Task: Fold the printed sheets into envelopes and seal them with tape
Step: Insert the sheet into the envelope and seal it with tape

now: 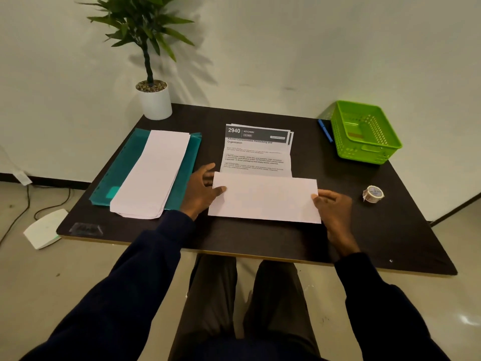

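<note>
From my end, the dark matte table point(260, 243) is ringed with things around the work. At the far left corner stands a potted plant point(153, 100) in a smooth white round pot, its leaves spreading against the wall. In front of it lies a translucent teal plastic folder point(114, 183), and on top of that a stack of folded sheets point(153, 173), long, narrow and plain white. At the far right corner sits a bright green basket point(364, 131) with perforated plastic walls, and a blue pen point(325, 130) lies just beside its left wall. The tape roll point(373, 194), small and pale, lies on the table to the right of the right hand point(334, 209), apart from it.

The printed sheet point(257, 157) lies at the table's middle, its dark header band on the far side. Its near part is turned up over the text as a blank white flap point(265, 199). The left hand point(200, 191) pinches the flap's left edge, thumb on top. I see the right hand gripping the right edge the same way.

On the floor at left I see a flat white box point(46, 227) and dark cables point(26, 204)
</note>
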